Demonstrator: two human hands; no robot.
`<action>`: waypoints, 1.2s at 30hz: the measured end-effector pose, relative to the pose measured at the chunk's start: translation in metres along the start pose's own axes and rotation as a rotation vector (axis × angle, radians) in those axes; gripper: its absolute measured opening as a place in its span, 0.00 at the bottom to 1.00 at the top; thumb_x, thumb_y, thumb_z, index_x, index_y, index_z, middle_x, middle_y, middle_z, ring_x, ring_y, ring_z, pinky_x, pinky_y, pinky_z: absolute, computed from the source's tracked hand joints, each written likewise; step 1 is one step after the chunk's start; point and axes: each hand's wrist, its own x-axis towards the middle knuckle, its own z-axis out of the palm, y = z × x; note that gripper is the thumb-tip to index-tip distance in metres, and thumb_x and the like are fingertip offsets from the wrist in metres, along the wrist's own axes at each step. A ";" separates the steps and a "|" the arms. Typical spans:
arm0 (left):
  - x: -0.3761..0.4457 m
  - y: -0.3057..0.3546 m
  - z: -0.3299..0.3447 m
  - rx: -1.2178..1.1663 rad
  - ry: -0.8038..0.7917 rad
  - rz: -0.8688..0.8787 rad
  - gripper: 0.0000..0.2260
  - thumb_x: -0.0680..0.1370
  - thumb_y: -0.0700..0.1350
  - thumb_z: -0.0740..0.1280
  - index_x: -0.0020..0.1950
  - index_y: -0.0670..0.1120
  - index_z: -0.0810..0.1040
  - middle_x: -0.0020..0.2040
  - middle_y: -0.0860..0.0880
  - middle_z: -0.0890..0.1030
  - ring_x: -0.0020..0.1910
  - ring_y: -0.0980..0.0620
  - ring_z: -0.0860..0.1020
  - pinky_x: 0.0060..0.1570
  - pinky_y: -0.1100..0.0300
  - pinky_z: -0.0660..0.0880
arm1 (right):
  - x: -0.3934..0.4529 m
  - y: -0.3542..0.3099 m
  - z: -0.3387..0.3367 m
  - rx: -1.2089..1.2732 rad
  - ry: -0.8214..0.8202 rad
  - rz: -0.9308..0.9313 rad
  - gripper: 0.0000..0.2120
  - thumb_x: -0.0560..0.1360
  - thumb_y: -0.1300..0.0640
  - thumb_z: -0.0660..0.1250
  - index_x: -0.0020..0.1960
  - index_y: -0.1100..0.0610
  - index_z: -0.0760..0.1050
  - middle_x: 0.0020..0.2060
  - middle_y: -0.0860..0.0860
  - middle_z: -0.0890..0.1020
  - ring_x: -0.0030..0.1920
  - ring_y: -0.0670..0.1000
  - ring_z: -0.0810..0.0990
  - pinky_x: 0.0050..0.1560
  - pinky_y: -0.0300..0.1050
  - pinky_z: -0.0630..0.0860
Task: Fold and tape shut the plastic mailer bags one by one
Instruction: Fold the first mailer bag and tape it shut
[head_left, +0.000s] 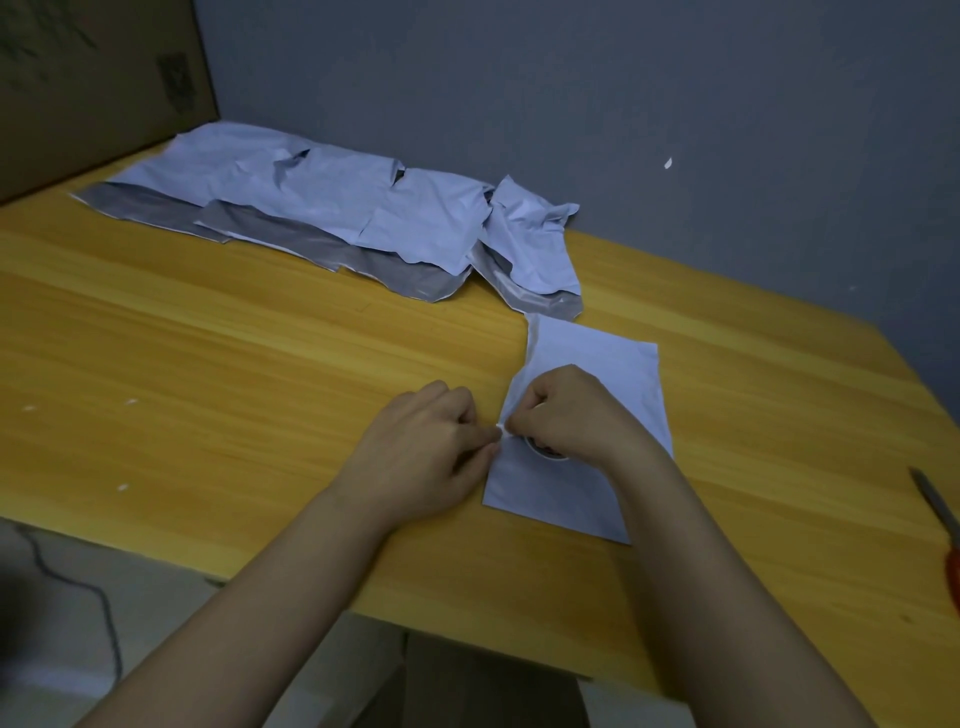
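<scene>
A white folded mailer bag (597, 358) lies flat on the wooden table (234, 364), right of centre. My right hand (566, 410) rests on it with fingers curled round a tape roll (545, 451), of which only a dark rim shows under the palm. My left hand (426, 447) sits just left of the bag's edge, and its fingertips pinch the free end of the tape where the two hands meet. Several more white and grey mailer bags (332, 208) lie spread along the back of the table.
A cardboard box (93, 78) stands at the back left against the grey wall. Scissors with a red handle (940, 519) lie at the table's right edge. Small white scraps dot the tabletop on the left. A dark cable hangs below the table's front edge.
</scene>
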 end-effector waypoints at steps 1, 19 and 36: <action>0.000 0.000 0.000 0.011 0.002 0.002 0.16 0.77 0.53 0.58 0.49 0.50 0.85 0.36 0.51 0.74 0.35 0.49 0.72 0.29 0.57 0.68 | 0.000 0.000 0.000 -0.005 -0.001 0.001 0.10 0.70 0.60 0.71 0.38 0.68 0.78 0.31 0.58 0.76 0.30 0.51 0.74 0.32 0.43 0.70; 0.001 0.001 0.006 0.109 0.042 0.017 0.18 0.78 0.53 0.56 0.47 0.48 0.85 0.38 0.50 0.74 0.37 0.49 0.72 0.31 0.56 0.69 | -0.004 -0.019 -0.005 -0.224 -0.092 0.032 0.09 0.72 0.56 0.70 0.39 0.59 0.73 0.37 0.54 0.77 0.44 0.55 0.79 0.41 0.46 0.74; 0.007 0.008 0.003 0.239 -0.001 -0.002 0.19 0.74 0.58 0.58 0.39 0.50 0.85 0.35 0.51 0.73 0.36 0.48 0.73 0.32 0.59 0.63 | 0.000 -0.019 -0.002 -0.482 -0.024 -0.009 0.13 0.72 0.51 0.69 0.45 0.58 0.68 0.39 0.51 0.72 0.40 0.51 0.73 0.36 0.43 0.67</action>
